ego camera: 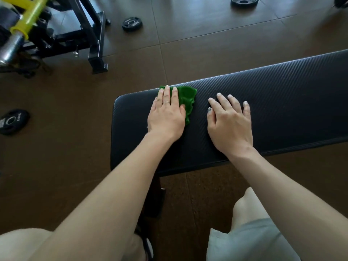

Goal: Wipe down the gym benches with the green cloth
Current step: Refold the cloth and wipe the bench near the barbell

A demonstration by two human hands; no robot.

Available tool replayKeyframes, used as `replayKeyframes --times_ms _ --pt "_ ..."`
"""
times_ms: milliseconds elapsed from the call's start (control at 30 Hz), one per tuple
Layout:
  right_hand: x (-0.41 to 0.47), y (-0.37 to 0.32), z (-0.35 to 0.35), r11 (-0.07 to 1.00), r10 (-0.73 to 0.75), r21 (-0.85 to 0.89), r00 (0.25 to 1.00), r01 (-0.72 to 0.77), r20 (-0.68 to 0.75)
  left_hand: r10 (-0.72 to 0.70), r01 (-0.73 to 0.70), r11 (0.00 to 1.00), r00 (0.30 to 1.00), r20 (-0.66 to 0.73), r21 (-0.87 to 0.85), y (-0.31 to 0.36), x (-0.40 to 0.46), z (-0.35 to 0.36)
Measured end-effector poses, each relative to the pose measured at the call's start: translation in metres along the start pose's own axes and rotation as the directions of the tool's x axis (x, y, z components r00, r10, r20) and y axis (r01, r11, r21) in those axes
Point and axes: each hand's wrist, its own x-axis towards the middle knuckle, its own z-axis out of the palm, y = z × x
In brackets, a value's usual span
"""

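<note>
Green cloth (186,99), crumpled, at the bench's (282,102) far edge near its left end, pressed flat under left hand (166,113), fingers straight. Right hand (229,121) spread flat on the pad, holding nothing. Weight plates' (131,24) lettering unreadable.

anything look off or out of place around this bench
Three weight plates lie loose on the floor instead of racked: one left of the bench at, one near the rack at, one at the top edge at. The right hand has greyish smudged fingers.
</note>
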Motion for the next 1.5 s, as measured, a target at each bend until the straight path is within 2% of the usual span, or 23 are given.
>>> replayKeyframes --times_ms 100,167,333,433,600,667,733,833,933,1100,1167,1500 --pt "0.0 0.002 0.0 1.0 -0.001 0.003 1.0 0.002 -0.012 -0.003 0.003 1.0 0.999 0.052 0.004 0.006 0.046 -0.004" --pt "0.001 0.002 -0.001 1.0 -0.001 0.014 1.0 0.001 -0.014 0.005 -0.007 1.0 0.998 0.066 0.026 0.008 0.046 -0.005" --pt "0.0 0.002 -0.001 1.0 0.004 0.024 1.0 -0.003 -0.023 0.147 -0.148 0.989 0.988 0.042 0.021 0.02 -0.051 0.002" --pt "0.0 0.002 -0.001 1.0 0.003 0.026 1.0 -0.003 -0.016 0.164 -0.167 0.985 0.984 0.068 0.041 0.023 -0.073 0.005" --pt "0.013 0.014 -0.011 0.994 0.026 0.108 0.999 -0.031 0.04 0.174 -0.176 0.984 0.983 0.062 0.019 0.03 0.0 0.005" --pt "0.025 0.036 -0.02 0.996 0.087 0.032 0.995 -0.089 0.042 0.159 -0.159 0.987 0.986 0.056 -0.001 0.038 0.034 0.007" --pt "0.029 0.057 -0.024 0.988 0.154 -0.03 0.981 -0.151 0.117 0.146 -0.145 0.989 0.986 0.08 -0.02 0.048 0.061 0.004" --pt "0.023 0.064 -0.019 0.987 0.162 -0.043 0.978 -0.157 0.132 0.105 -0.106 0.994 0.989 0.106 0.006 0.058 0.075 -0.001" --pt "0.022 0.061 -0.017 0.986 0.168 -0.019 0.983 -0.168 0.074 0.131 -0.131 0.991 0.986 0.1 -0.002 0.062 0.041 0.001" --pt "0.018 0.065 -0.016 0.989 0.146 0.003 0.989 -0.146 0.039 0.255 -0.257 0.965 0.965 0.059 0.041 0.07 -0.081 0.014" --pt "0.017 0.064 -0.015 0.991 0.135 -0.012 0.991 -0.134 0.021 0.275 -0.277 0.959 0.96 0.045 0.056 0.07 -0.095 0.02" --pt "0.02 0.063 -0.017 0.983 0.182 0.035 0.983 -0.182 -0.009 0.309 -0.31 0.951 0.949 0.059 0.0 0.089 0.045 0.016"
